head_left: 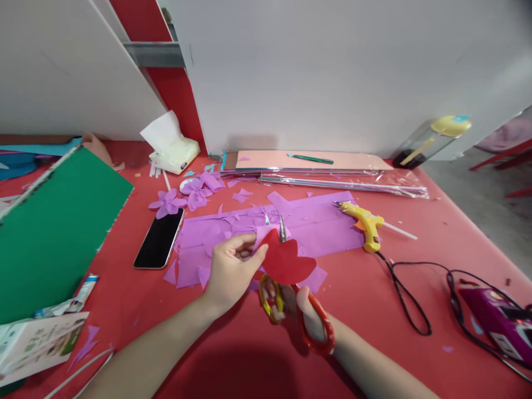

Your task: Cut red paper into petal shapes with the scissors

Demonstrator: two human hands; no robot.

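My left hand (235, 269) pinches a red petal-shaped cutout (290, 264) between thumb and fingers, with a piece of purple paper behind it. Through the handle loops of a pair of scissors (319, 327), one red and one yellow, go the fingers of my right hand (307, 310). The blades are parted and point away from me, partly hidden behind the red cutout. Below them lies a purple sheet (328, 224) strewn with purple scraps. Several purple flowers (167, 203) sit to the left, one touching a black phone (159, 239).
A yellow glue gun (368, 223) with a black cord lies at the right, near a magenta box (499, 321). Packaged sheets (316, 160) with a green pen lie along the back. A tissue pack (177, 155), green board (62, 233) and lidded container (432, 141) stand around the edges.
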